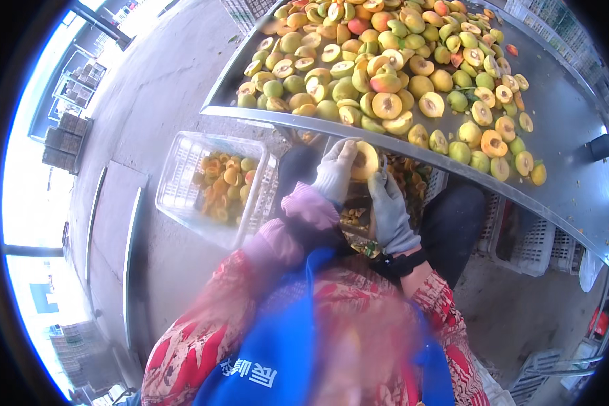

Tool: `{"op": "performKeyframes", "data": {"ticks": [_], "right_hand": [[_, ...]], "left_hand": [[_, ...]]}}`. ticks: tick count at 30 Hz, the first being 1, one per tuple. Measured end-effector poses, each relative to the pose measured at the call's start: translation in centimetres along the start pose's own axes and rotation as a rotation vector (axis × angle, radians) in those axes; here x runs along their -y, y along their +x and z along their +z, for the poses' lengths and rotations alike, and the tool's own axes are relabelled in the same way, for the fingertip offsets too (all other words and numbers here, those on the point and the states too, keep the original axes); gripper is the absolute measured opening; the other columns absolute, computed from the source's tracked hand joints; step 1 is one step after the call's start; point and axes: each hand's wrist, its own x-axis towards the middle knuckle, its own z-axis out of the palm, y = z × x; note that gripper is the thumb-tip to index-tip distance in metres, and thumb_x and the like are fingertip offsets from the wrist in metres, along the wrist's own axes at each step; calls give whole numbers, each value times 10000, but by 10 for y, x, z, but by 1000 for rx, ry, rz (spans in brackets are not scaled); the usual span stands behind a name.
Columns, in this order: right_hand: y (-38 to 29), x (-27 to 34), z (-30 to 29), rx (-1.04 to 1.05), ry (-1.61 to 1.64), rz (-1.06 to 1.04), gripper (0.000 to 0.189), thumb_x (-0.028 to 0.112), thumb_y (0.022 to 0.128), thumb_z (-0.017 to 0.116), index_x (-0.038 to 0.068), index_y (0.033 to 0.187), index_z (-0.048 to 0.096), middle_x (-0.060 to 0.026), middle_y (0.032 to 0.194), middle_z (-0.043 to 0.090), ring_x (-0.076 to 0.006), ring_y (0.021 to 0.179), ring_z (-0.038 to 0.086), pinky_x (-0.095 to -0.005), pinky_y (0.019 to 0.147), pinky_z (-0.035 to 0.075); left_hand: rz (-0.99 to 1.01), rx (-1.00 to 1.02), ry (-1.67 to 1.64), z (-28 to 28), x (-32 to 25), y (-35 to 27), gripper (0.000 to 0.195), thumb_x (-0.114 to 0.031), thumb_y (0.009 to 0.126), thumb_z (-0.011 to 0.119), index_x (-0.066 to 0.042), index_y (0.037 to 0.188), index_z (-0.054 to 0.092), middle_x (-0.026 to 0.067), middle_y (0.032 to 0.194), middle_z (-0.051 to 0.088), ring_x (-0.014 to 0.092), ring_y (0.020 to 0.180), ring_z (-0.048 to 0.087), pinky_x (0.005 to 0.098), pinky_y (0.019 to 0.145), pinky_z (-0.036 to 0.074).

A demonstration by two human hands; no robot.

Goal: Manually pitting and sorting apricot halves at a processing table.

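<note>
My left hand (337, 170), in a pale knit work glove, grips a halved yellow peach (366, 161) just below the near edge of a metal table (314, 122). The cut face is turned to the right and shows a darker hollow. My right hand (390, 215), gloved too, is at the right rim of this half with fingers closed. A thin metal tool (384, 162) sticks up from its fingertips; most of it is hidden. Beyond both hands, many peach halves (386, 105) lie heaped on the table, several with the pit showing.
At my left stands a white plastic crate (182, 203) with peach pieces (226, 185). Below my hands, another container holds dark scraps (408, 177). White crates (525, 243) sit under the table at right. A dark object (604, 145) is at the table's right edge.
</note>
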Motion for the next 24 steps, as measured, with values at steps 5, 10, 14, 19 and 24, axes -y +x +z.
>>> {"op": "performKeyframes", "data": {"ticks": [5, 10, 14, 19, 24], "right_hand": [[15, 3, -21, -89, -279, -76, 235, 247, 992, 525, 48, 1110, 569, 45, 884, 570, -35, 776, 461, -219, 679, 421], [-6, 4, -12, -140, -625, -16, 177, 243, 974, 526, 66, 965, 533, -38, 733, 564, -139, 651, 542, -333, 619, 453], [-5, -21, -19, -42, -896, -78, 235, 260, 958, 531, 27, 979, 514, -164, 787, 610, -309, 740, 619, -409, 669, 464], [7, -20, -18, -7, -821, 55, 254, 267, 914, 568, 41, 1024, 531, -265, 936, 637, -471, 926, 588, -509, 770, 465], [17, -16, -14, -39, -830, 100, 303, 297, 911, 561, 29, 1049, 531, -286, 979, 620, -480, 961, 567, -504, 795, 460]], "left_hand": [[-266, 155, -2, -13, 6, -9, 363, -205, 898, 616, -27, 1201, 526, 99, 978, 625, 180, 829, 631, 291, 686, 526], [-280, 157, -344, -15, 24, 9, 381, -116, 878, 593, 14, 1223, 496, 141, 1071, 623, 244, 879, 647, 359, 769, 548], [-375, 179, -698, 5, 10, -4, 389, -201, 912, 579, 16, 1223, 496, 155, 1093, 615, 261, 978, 621, 374, 866, 523], [-350, 164, -739, 2, 20, 3, 385, -213, 918, 580, 16, 1219, 501, 149, 1083, 617, 236, 923, 625, 365, 857, 526], [-287, 150, -722, 0, 43, 14, 356, -194, 917, 592, 12, 1198, 517, 140, 1039, 629, 214, 846, 630, 361, 813, 533]]}}
